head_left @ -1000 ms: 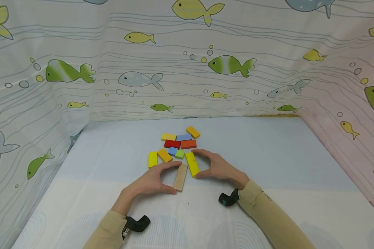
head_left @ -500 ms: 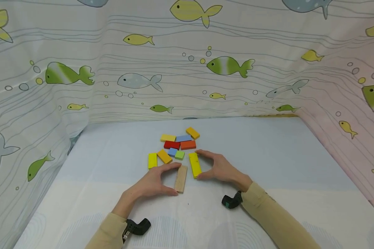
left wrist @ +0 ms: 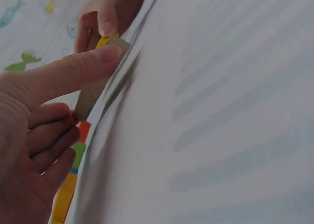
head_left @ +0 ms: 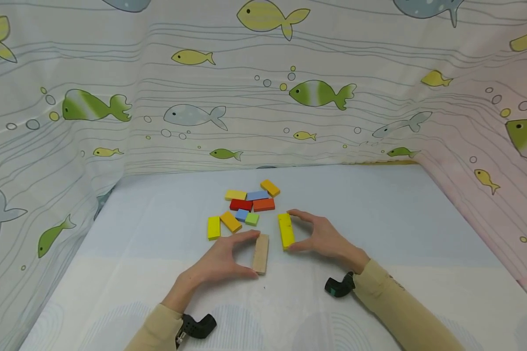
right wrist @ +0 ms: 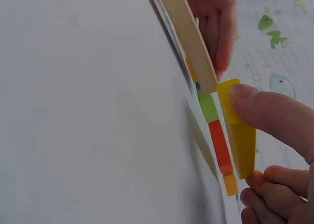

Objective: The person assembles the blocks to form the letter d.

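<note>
A plain wooden block (head_left: 260, 254) is pinched lengthwise by my left hand (head_left: 219, 261), thumb on its near end and fingertips on its far end. Just to the right, my right hand (head_left: 327, 239) grips a long yellow block (head_left: 286, 231) by its two ends in the same way. Both wrist views show a gap under the blocks: the wooden block (left wrist: 95, 89) in the left one, the yellow block (right wrist: 243, 140) in the right one. The two blocks stand nearly parallel in the head view, a narrow gap between them.
Beyond the hands lie more blocks: a red one (head_left: 241, 204), an orange-red one (head_left: 264, 204), a green one (head_left: 252, 220), a long blue one (head_left: 257, 195) and several yellow or orange ones. A shorter yellow block (head_left: 213, 228) lies left. Fish-print curtains (head_left: 254, 117) enclose the table (head_left: 360, 204).
My right hand has carried the yellow block to the right, away from the pile, turning it slightly. The left hand has shifted a little right with the wooden block, and the gap between them has widened.
</note>
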A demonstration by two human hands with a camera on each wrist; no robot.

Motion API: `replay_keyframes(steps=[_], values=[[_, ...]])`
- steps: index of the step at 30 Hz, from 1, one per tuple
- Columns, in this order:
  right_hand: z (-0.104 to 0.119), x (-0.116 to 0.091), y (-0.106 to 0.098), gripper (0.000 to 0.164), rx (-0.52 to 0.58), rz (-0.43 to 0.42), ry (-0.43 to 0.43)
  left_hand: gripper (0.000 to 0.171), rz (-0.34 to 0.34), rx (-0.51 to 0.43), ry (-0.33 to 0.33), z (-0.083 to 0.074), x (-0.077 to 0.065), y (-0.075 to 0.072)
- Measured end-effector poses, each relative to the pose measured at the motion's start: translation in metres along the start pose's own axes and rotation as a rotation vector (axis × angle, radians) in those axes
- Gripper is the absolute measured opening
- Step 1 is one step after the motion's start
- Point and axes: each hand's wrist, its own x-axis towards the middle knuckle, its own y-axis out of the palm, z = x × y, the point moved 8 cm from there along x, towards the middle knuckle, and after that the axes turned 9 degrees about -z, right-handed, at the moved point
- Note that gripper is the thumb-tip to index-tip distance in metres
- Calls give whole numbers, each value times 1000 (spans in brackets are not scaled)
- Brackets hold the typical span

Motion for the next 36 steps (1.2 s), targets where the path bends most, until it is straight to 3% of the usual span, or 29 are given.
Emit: replay_keyframes(steps=[18, 36], values=[[-14, -14, -25, 89, -25, -55, -14, 90, 23, 1, 9, -27, 1, 24], [-28, -28, -43, 87, -39, -89, -18, 102, 79, 23, 2, -49, 4, 61]])
